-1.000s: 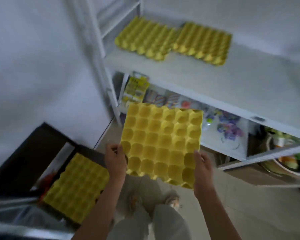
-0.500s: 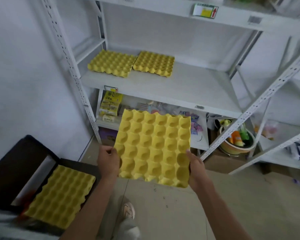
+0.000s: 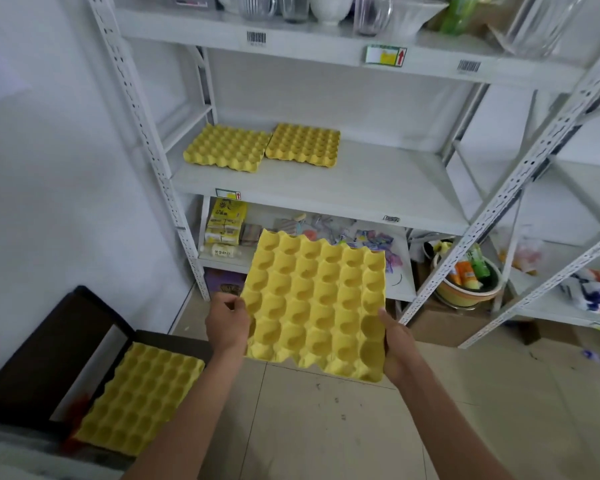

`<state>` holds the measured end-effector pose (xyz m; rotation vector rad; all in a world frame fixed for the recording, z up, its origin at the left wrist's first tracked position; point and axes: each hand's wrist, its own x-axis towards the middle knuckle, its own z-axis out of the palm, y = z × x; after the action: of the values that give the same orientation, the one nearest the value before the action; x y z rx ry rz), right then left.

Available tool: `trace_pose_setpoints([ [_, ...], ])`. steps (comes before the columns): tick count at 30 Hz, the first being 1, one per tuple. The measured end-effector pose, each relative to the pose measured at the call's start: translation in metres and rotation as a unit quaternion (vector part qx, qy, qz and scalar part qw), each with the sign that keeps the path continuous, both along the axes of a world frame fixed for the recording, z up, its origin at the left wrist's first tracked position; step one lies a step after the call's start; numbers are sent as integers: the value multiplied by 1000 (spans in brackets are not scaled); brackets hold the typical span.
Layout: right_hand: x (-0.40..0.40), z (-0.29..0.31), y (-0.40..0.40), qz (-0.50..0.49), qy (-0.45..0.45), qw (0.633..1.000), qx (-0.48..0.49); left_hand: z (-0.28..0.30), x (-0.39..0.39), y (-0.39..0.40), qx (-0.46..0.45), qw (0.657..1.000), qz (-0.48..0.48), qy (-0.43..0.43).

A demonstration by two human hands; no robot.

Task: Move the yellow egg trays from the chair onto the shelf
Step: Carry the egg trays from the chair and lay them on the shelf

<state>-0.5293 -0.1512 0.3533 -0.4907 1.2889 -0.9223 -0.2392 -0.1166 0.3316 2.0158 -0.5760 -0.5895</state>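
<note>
I hold a yellow egg tray [image 3: 314,303] in the air in front of the white shelf [image 3: 361,181], below its middle board. My left hand [image 3: 226,322] grips the tray's left edge and my right hand [image 3: 397,344] grips its right edge. Two yellow egg trays lie side by side at the back left of the middle board: one [image 3: 226,147] on the left, one [image 3: 303,143] on the right. Another yellow egg tray [image 3: 139,398] lies on the dark chair [image 3: 49,351] at the lower left.
The top board carries glasses and bowls [image 3: 326,8]. The lower board holds tissue packs [image 3: 224,220] and small wrapped items. A second slanted white rack [image 3: 520,188] stands to the right, with a basin of bottles [image 3: 465,282] on the tiled floor.
My view has risen from the chair and floor toward the shelf; the top board has come into sight. The held tray has stayed between my hands and come nearer the shelf.
</note>
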Motion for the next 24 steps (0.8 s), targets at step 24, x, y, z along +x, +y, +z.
trace_pose_setpoints([
  [24, 67, -18, -306, 34, 85, 996, -4, 14, 58, -245, 25, 997, -21, -65],
])
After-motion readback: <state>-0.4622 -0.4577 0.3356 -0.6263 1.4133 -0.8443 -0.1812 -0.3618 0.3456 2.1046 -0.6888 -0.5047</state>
